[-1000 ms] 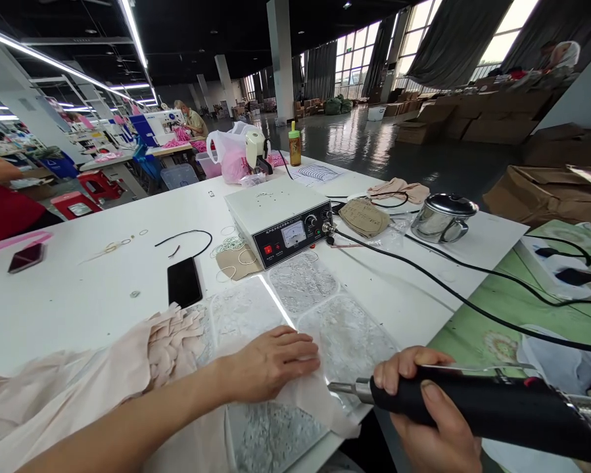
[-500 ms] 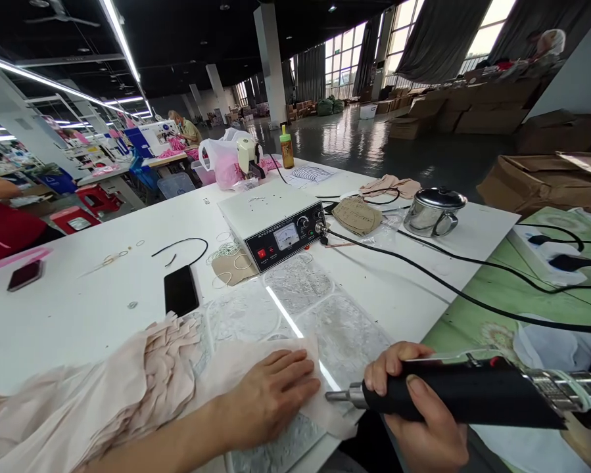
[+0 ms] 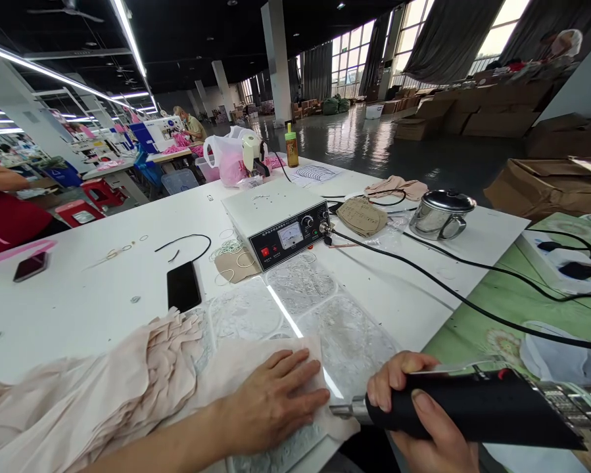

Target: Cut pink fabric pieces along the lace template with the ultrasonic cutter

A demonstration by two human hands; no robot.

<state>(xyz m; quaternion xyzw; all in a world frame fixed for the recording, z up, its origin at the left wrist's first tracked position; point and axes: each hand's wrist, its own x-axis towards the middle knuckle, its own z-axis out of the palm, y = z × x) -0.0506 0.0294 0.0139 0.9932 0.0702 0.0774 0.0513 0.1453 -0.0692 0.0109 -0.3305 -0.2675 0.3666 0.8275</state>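
Observation:
My left hand (image 3: 275, 401) lies flat, fingers stretched out, on a thin pale pink fabric piece (image 3: 231, 358). Beneath the fabric is a grey marbled sheet (image 3: 344, 328) on the white table. Wrapped around the black grip of a handheld ultrasonic tool (image 3: 467, 404) is my right hand (image 3: 423, 420). The tool's metal tip points left and is at the fabric's right edge, close to my left fingertips; whether it touches the cloth I cannot tell. A layered stack of the same pale pink fabric (image 3: 112, 387) lies left of my left hand, partly behind my forearm.
A control box (image 3: 280, 223) with a dial stands ahead, its black cable (image 3: 423, 289) running right. Nearby are a phone (image 3: 183, 287), a lidded steel mug (image 3: 443, 215), brown card templates (image 3: 361, 217) and scissors (image 3: 112, 255). A person in red (image 3: 4, 203) is at the left.
My left fingers have moved slightly right and spread a little, closer to the tool tip. The tool and my right hand appear slightly lower and further right; the whole view has shifted a little.

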